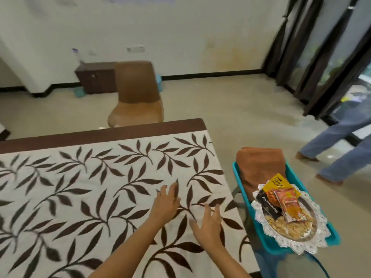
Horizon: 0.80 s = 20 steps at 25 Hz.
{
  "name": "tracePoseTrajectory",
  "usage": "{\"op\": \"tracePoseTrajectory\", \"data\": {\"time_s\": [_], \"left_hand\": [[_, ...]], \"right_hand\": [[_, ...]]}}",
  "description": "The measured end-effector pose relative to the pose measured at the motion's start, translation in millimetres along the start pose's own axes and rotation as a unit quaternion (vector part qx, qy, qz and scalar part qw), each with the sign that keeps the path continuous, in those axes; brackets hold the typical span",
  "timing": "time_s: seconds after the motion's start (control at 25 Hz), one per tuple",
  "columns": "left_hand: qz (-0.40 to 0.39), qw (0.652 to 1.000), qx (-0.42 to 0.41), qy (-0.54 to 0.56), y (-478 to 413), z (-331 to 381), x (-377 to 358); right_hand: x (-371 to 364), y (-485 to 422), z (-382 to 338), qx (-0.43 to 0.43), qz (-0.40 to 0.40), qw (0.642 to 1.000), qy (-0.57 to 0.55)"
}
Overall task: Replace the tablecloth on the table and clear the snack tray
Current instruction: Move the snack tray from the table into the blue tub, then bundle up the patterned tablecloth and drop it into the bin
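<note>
A white tablecloth with a brown leaf pattern and a brown border covers the table. My left hand lies flat on it with fingers straight, near the right side. My right hand rests on the cloth just to the right of it, fingers spread. To the right of the table a teal bin holds a folded brown cloth and a silver lace-edged snack tray. On the tray lie an almonds packet, an orange snack packet and loose snacks.
A brown chair stands behind the table's far edge. A dark low cabinet is against the back wall. A person in jeans walks on the floor at the right, near dark curtains and a glass door.
</note>
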<state>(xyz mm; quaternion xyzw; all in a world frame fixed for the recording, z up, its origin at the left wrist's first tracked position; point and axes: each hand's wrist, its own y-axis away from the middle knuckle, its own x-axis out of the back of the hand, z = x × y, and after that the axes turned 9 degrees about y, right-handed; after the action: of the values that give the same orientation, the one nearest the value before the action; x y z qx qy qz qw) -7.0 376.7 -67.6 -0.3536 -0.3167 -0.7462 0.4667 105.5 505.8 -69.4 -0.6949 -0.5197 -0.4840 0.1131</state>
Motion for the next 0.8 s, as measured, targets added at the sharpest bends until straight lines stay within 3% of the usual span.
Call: {"op": "tracePoseTrajectory", "data": {"time_s": [0.16,0.28,0.4,0.6,0.8], "left_hand": [[0.084,0.979,0.185,0.019,58,-110,54],[0.137,0.925,0.354,0.039,90,-168,80],[0.149,0.879,0.443,0.094,112,-212,87],[0.136,0.871,0.446,0.152,127,-245,78],[0.118,0.906,0.377,0.152,112,-263,89]], "right_hand": [[-52,29,-49,-0.109,-0.058,0.992,-0.017],[-83,34,-82,-0.17,-0.054,0.983,-0.044],[-105,25,-99,-0.182,-0.037,0.981,-0.052],[-121,8,-114,-0.222,-0.016,0.974,-0.045],[-129,-15,-133,-0.213,0.006,0.976,-0.05]]}}
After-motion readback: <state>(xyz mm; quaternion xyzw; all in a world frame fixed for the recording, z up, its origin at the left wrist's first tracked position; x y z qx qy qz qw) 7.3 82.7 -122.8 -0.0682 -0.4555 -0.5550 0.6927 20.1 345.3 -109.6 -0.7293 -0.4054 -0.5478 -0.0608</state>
